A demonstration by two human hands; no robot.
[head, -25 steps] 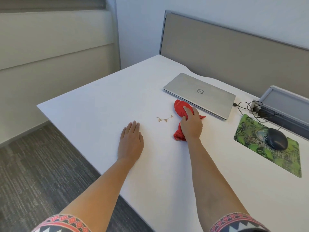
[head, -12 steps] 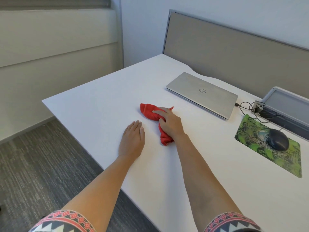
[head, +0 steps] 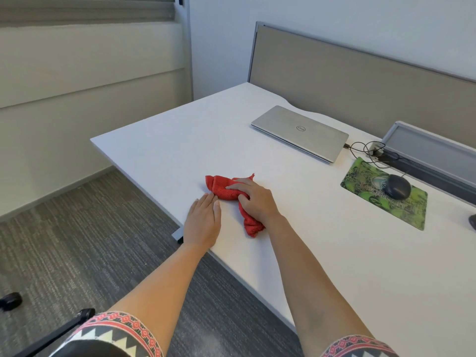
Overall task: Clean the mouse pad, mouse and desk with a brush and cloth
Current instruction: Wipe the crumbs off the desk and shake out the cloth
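A crumpled red cloth lies on the white desk close to its front edge. My right hand lies on top of the cloth and grips it, and one end of the cloth sticks out below my palm. Just left of it, my left hand rests flat on the desk with straight fingers, their tips almost at the cloth. A green patterned mouse pad sits at the right with a dark mouse on it. No brush is in view.
A shut silver laptop lies at the back of the desk, with tangled cables and a grey cable box to its right. A grey partition borders the far side. Chair legs stand on the carpet at lower left.
My right hand has swept the cloth leftward and toward the front edge, over the spot where crumbs lay. The crumbs are no longer visible. My left hand has stayed flat on the desk.
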